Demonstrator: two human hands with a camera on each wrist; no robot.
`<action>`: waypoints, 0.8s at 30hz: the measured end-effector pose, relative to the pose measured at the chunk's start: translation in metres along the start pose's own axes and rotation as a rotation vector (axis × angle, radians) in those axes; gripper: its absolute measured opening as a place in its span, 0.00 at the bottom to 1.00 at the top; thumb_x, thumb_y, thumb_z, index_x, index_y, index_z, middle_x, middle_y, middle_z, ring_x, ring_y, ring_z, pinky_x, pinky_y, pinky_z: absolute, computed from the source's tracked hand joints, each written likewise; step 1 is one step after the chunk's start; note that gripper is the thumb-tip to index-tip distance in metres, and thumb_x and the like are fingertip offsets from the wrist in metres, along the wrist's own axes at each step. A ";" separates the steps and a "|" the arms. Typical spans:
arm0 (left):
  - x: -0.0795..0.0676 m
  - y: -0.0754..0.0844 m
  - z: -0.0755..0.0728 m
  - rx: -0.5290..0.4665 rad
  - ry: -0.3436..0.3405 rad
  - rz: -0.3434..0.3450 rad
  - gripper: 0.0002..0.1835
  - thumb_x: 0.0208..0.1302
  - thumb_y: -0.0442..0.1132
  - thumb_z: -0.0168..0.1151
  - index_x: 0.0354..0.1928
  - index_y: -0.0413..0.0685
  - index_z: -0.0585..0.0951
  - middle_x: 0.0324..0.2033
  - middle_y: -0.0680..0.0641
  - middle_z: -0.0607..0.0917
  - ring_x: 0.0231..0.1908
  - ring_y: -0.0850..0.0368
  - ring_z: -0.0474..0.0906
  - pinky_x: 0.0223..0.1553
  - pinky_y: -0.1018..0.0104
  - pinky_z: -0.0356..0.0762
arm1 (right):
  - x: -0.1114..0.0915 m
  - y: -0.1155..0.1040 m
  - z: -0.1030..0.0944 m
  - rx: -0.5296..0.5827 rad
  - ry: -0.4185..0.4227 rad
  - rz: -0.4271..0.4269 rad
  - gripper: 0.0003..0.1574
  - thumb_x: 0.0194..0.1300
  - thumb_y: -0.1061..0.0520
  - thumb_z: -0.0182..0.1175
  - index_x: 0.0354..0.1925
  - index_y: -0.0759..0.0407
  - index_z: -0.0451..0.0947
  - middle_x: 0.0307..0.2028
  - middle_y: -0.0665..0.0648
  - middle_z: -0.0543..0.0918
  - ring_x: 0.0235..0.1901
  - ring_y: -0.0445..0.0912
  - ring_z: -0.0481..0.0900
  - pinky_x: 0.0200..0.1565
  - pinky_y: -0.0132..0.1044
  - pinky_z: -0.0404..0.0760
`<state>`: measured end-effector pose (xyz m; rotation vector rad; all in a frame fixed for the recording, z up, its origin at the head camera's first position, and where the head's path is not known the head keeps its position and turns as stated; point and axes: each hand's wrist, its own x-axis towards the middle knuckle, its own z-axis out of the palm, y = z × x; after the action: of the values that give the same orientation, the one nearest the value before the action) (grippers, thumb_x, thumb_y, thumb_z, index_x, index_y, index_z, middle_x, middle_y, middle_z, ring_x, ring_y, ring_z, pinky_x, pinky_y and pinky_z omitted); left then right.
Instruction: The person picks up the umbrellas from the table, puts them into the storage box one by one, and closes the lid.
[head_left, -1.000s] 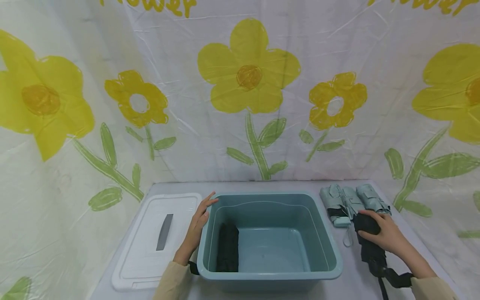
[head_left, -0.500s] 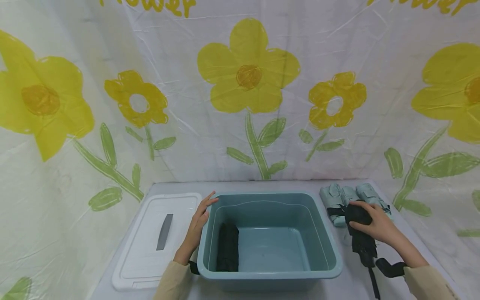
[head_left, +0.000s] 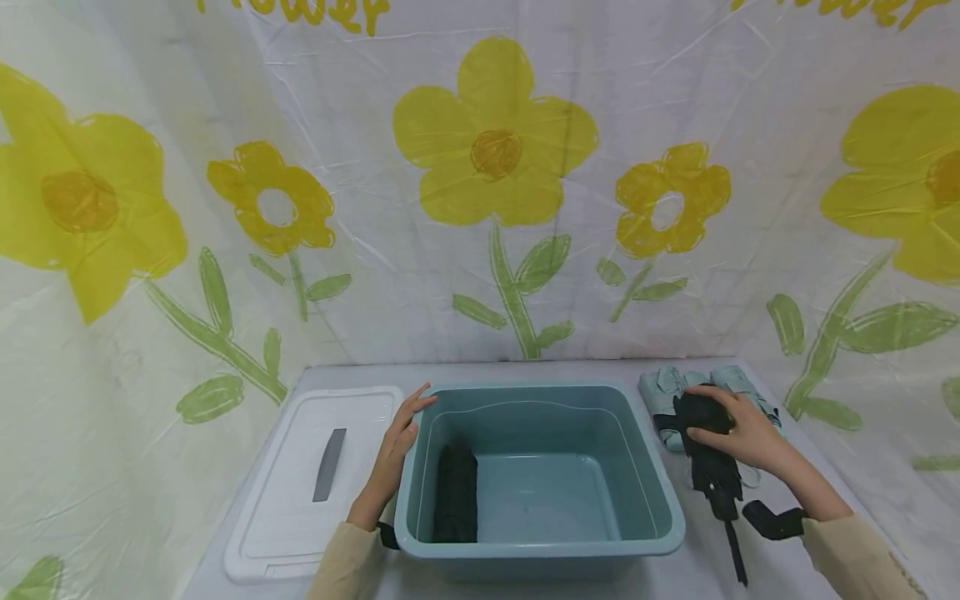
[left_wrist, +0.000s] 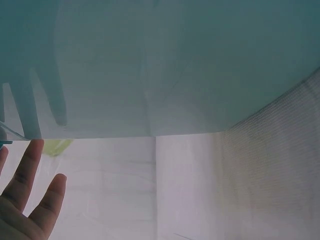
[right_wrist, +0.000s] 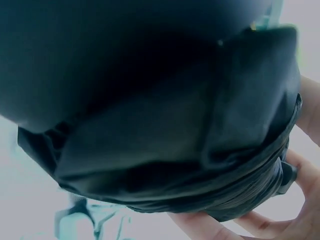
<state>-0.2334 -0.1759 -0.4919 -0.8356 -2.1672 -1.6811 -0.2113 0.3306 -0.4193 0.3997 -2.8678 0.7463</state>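
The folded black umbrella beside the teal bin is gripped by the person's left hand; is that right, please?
Not the left hand: the head view shows the right hand gripping the folded black umbrella beside the teal bin.

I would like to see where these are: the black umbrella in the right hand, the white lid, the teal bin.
Black umbrella (head_left: 712, 468), head view: middle of its folded canopy.
White lid (head_left: 292, 479), head view: its flat panel.
Teal bin (head_left: 540, 551), head view: its near rim.
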 end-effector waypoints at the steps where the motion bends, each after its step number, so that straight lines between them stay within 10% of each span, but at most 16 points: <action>1: 0.000 0.003 0.000 -0.001 -0.002 0.002 0.24 0.67 0.29 0.33 0.64 0.41 0.65 0.69 0.39 0.56 0.69 0.41 0.47 0.59 0.30 0.44 | 0.001 -0.002 -0.001 0.002 -0.007 0.002 0.39 0.54 0.48 0.66 0.60 0.60 0.65 0.54 0.76 0.68 0.48 0.71 0.67 0.35 0.66 0.70; 10: 0.003 0.036 0.001 0.015 -0.006 0.003 0.23 0.66 0.26 0.33 0.61 0.31 0.65 0.67 0.30 0.56 0.67 0.33 0.48 0.59 0.30 0.45 | 0.007 -0.015 -0.014 0.086 -0.048 0.003 0.41 0.58 0.47 0.63 0.64 0.60 0.61 0.57 0.74 0.65 0.52 0.69 0.65 0.39 0.61 0.73; 24: 0.003 0.036 0.001 0.029 -0.004 -0.003 0.23 0.67 0.26 0.33 0.62 0.32 0.65 0.67 0.32 0.57 0.68 0.34 0.47 0.59 0.31 0.44 | 0.016 -0.034 -0.035 0.270 -0.158 0.078 0.45 0.61 0.43 0.59 0.70 0.51 0.52 0.68 0.69 0.52 0.53 0.75 0.66 0.42 0.63 0.72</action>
<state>-0.2138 -0.1684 -0.4621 -0.8280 -2.1913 -1.6467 -0.2134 0.3162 -0.3698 0.3972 -2.9483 1.1734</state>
